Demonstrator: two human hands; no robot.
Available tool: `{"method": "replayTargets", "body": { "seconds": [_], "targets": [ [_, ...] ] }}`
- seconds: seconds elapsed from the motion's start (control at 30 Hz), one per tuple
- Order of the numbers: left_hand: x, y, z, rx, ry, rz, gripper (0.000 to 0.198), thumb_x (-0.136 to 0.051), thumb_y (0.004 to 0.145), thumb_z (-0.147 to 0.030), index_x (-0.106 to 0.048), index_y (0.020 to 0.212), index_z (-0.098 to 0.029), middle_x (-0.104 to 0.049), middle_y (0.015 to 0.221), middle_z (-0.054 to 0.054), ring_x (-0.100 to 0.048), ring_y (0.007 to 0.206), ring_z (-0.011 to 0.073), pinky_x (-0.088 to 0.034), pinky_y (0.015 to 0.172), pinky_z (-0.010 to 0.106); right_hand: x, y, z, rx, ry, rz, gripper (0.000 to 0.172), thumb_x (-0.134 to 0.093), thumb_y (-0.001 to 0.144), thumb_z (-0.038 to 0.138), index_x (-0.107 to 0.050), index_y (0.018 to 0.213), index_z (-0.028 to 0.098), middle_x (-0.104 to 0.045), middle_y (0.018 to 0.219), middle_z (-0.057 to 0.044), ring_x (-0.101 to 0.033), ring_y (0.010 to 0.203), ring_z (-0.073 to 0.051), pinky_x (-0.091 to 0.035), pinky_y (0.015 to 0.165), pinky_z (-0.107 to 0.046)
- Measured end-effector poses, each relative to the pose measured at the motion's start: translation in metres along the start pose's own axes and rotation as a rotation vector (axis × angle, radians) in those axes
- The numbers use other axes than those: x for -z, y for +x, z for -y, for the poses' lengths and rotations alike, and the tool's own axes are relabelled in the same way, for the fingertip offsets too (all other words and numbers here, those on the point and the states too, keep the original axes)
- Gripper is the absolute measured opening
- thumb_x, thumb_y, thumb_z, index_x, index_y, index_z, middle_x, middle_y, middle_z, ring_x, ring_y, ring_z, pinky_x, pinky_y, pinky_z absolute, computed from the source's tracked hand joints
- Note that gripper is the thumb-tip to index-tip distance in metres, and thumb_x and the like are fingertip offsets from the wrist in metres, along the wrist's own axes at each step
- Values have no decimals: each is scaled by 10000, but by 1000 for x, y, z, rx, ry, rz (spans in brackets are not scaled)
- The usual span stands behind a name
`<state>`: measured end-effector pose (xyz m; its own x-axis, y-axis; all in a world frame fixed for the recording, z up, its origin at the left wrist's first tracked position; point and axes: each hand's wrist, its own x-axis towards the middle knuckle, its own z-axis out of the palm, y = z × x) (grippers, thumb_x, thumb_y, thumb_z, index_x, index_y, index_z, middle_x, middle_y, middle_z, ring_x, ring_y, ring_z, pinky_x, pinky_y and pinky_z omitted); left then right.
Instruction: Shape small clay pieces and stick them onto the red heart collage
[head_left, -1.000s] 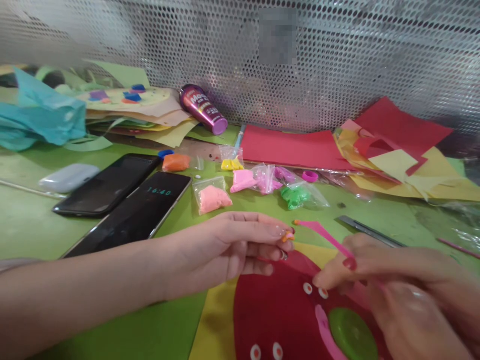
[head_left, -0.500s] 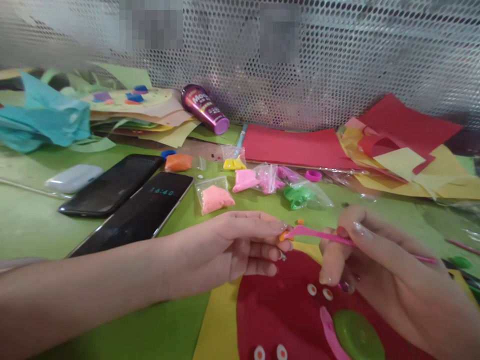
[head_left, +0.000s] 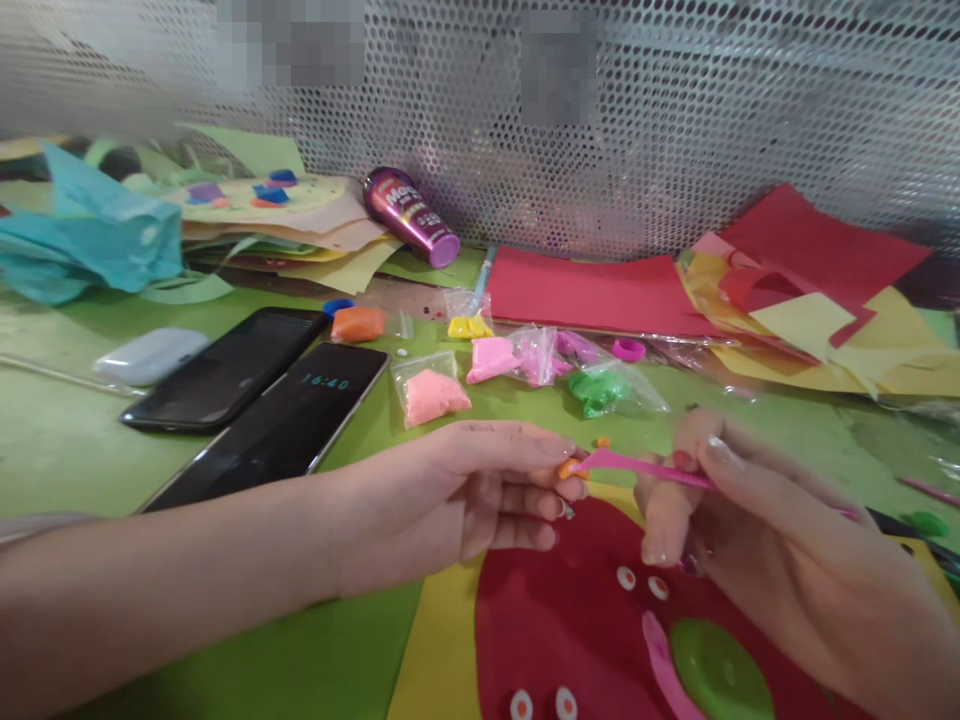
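Between the thumb and fingertips of my left hand (head_left: 480,490) is a small piece of orange clay (head_left: 571,469). My right hand (head_left: 772,540) pinches a pink plastic clay tool (head_left: 645,466), whose flat tip touches the orange clay. Below both hands lies a red paper shape (head_left: 555,610) on a yellow sheet (head_left: 433,640). White-and-orange clay eyes (head_left: 658,587), a pink clay strip (head_left: 661,665) and a round green piece (head_left: 720,670) sit on the red paper. A tiny orange bit (head_left: 602,442) rests on the table just beyond the tool tip.
Two phones (head_left: 277,430) and a white case (head_left: 152,356) lie at left. Bags of pink (head_left: 433,393), green (head_left: 598,390) and orange clay (head_left: 358,324) are behind my hands. Farther back are a purple cup (head_left: 411,217), red paper (head_left: 592,290), paper scraps (head_left: 817,320) and a perforated metal panel (head_left: 450,110).
Very little differs. My hands keep the same grips, with the tool tip still at the orange clay, and the whole view has shifted slightly.
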<state>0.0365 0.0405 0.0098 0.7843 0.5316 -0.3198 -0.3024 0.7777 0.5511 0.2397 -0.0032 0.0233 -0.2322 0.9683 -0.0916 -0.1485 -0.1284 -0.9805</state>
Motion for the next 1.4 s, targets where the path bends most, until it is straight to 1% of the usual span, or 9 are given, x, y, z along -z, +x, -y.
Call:
{"method": "replayTargets", "body": {
  "seconds": [0.17,0.33,0.53,0.7,0.83,0.97,1.1,1.23,1.4],
  "targets": [
    [-2,0,-1,0,4,17,131,-588,838,-121,-640,718,-113,-646,705,3,-586,637,63,-511,668,180,3,-3,-1,-2,-9,-13,186,-558,848,376,-578,702,263,-649,579,-24,-583,546,-149,-477,516,-216],
    [-2,0,-1,4,10,26,115,-595,834,-120,-632,726,-116,-641,708,2,-585,647,62,-508,678,176,-2,-1,0,-5,4,19,202,-543,863,367,-561,694,258,-647,581,-21,-570,555,-142,-463,513,-206],
    [1,2,-1,-1,-5,18,71,-601,823,-109,-637,761,-110,-640,724,10,-589,648,64,-511,686,182,0,-2,-2,-20,3,-5,199,-585,829,369,-564,666,255,-639,559,-24,-563,533,-150,-467,498,-212],
    [1,1,0,-4,-4,49,85,-598,827,-112,-634,751,-106,-640,729,10,-592,660,64,-513,691,177,-1,-2,-1,-30,16,-10,209,-588,824,397,-568,669,258,-644,562,-31,-555,526,-156,-466,503,-225],
    [0,0,-1,-2,-12,24,73,-599,825,-105,-627,757,-107,-639,725,10,-592,650,65,-513,677,179,-1,-1,-2,-34,24,-17,200,-592,821,394,-569,676,259,-638,554,-27,-548,529,-152,-469,511,-222],
    [0,0,-1,6,-14,22,68,-603,816,-102,-627,753,-105,-639,714,13,-592,639,65,-512,668,177,2,-3,-3,-62,39,-15,194,-600,817,389,-578,673,260,-650,576,-34,-574,542,-154,-480,520,-221],
    [0,1,-1,10,-11,16,79,-592,824,-101,-630,755,-107,-637,714,14,-588,635,66,-515,671,182,0,-5,-2,-41,45,-36,175,-619,805,379,-587,677,264,-652,586,-21,-572,535,-150,-478,512,-220],
    [0,1,-1,-4,-10,22,89,-590,823,-99,-623,740,-106,-631,720,15,-588,650,69,-514,676,184,-2,-3,-2,-25,17,-13,199,-588,831,383,-577,675,260,-636,561,-17,-558,533,-145,-465,496,-211],
    [-1,0,-1,5,-5,11,75,-594,821,-99,-627,754,-104,-628,712,12,-587,641,66,-512,672,183,3,-3,-6,-38,43,-37,172,-605,820,379,-598,691,266,-656,583,-24,-592,553,-154,-486,518,-218]
  ]
}}
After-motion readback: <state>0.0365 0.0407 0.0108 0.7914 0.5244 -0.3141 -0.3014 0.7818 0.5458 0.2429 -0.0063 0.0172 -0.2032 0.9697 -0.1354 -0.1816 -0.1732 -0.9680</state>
